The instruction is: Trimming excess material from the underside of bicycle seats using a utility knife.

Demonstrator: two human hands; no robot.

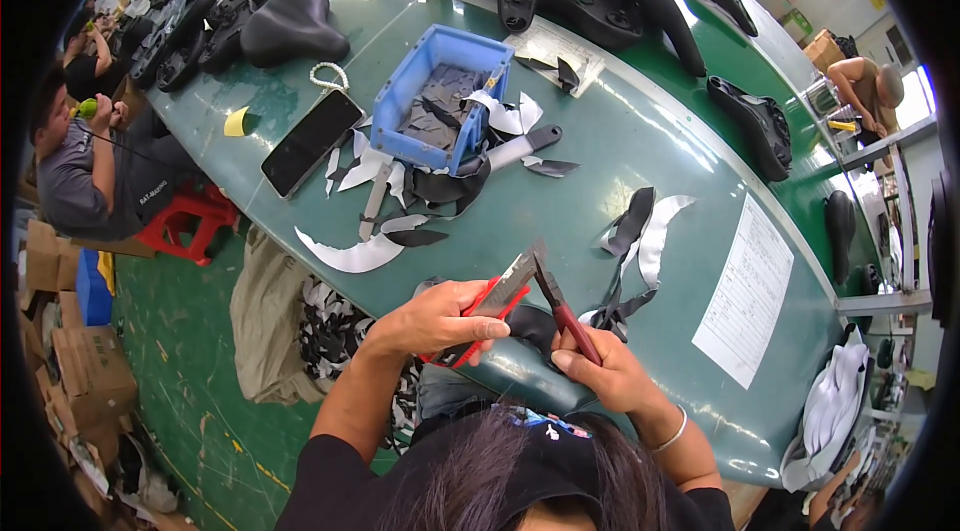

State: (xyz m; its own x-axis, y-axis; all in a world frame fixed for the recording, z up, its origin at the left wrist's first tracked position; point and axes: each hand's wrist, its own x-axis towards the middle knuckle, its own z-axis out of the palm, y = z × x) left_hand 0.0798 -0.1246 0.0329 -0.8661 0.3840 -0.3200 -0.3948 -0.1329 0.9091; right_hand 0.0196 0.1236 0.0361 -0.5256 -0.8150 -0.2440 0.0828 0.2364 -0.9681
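Observation:
My left hand (435, 316) is closed around a red-handled utility knife (492, 299), its metal end pointing up and to the right. My right hand (615, 371) grips a pair of pliers (567, 319) with dark red handles. The pliers' jaws meet the knife's tip; whether they clamp it I cannot tell. Below the tools, a black piece (533, 326) lies at the table's near edge, partly hidden by my hands. Black and white trimmed strips (650, 241) lie just beyond my right hand.
A blue bin (405, 146) holds grey scraps, with offcuts and a grey-handled tool (520, 146) beside it. A phone (312, 143) lies left of it, a printed sheet (745, 291) at right. Black bike saddles (293, 26) line the far side. A co-worker (90, 156) sits left.

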